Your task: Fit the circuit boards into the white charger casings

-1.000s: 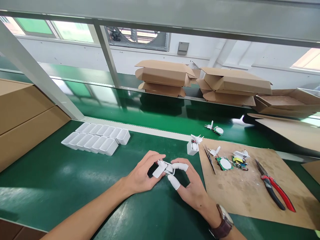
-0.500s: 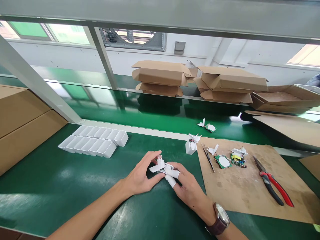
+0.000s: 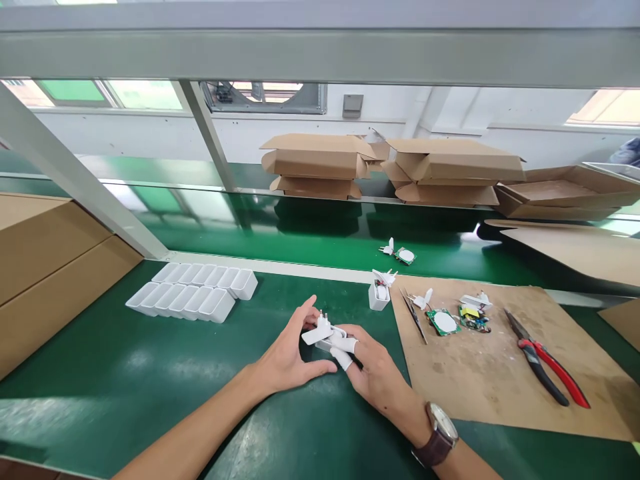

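Observation:
My right hand point(image 3: 377, 373), with white finger cots on thumb and forefinger, grips a white plug adapter point(image 3: 324, 333). Its two-pin plug piece points up at the top, with a flat flap sticking out to the left. My left hand point(image 3: 287, 357) is around the adapter's left side, fingers spread and thumb stretched out below it; the fingertips behind the adapter are partly hidden. A white housing point(image 3: 379, 298) with a plug piece on top stands beyond my right hand.
Two rows of white housings point(image 3: 193, 290) stand at left. On a brown board point(image 3: 465, 373) lie tweezers point(image 3: 413, 313), circuit boards point(image 3: 444, 321) with plug pieces, and red-black pliers point(image 3: 543, 360). Another circuit board point(image 3: 405, 255) lies on the green strip behind. Cardboard boxes point(image 3: 315, 160) stand farther back.
My left thumb has moved away from the adapter and the left hand has opened. My right hand still holds the adapter. The view has tilted slightly upward.

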A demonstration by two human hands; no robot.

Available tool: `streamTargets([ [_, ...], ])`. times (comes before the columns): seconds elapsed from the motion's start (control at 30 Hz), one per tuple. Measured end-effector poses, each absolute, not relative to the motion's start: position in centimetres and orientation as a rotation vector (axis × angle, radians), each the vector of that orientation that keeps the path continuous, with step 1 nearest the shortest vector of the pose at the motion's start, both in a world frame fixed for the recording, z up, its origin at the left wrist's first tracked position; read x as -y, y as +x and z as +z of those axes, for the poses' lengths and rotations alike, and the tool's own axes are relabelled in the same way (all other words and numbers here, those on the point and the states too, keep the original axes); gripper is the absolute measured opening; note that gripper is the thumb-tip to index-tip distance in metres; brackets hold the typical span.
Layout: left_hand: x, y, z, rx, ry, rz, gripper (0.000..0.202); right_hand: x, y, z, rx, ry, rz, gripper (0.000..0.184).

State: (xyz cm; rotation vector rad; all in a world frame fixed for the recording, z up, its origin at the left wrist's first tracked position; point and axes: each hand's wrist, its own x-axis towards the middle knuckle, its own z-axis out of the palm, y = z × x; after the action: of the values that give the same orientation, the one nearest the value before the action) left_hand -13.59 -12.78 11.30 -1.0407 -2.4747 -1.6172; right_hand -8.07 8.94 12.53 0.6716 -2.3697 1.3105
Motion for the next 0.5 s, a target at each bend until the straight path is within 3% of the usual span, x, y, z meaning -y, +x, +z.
streamTargets([
  [0.1,12.6,-13.4,11.2,2.432,-1.074,-1.543,0.128,-8.3,-8.3,12.4,2.244,0.366,1.83,0.021],
  [0.23,12.0,-12.8,11.6,2.175,-1.171,-1.465,0.1,-7.6,-8.3,13.1,2.076,0.103,2.504,0.038],
  [0.5,11.5,-12.5,12.5,2.054,-1.183,-1.421,0.09,-7.4,-8.2,13.1,1.966,0.065,2.711,0.042],
])
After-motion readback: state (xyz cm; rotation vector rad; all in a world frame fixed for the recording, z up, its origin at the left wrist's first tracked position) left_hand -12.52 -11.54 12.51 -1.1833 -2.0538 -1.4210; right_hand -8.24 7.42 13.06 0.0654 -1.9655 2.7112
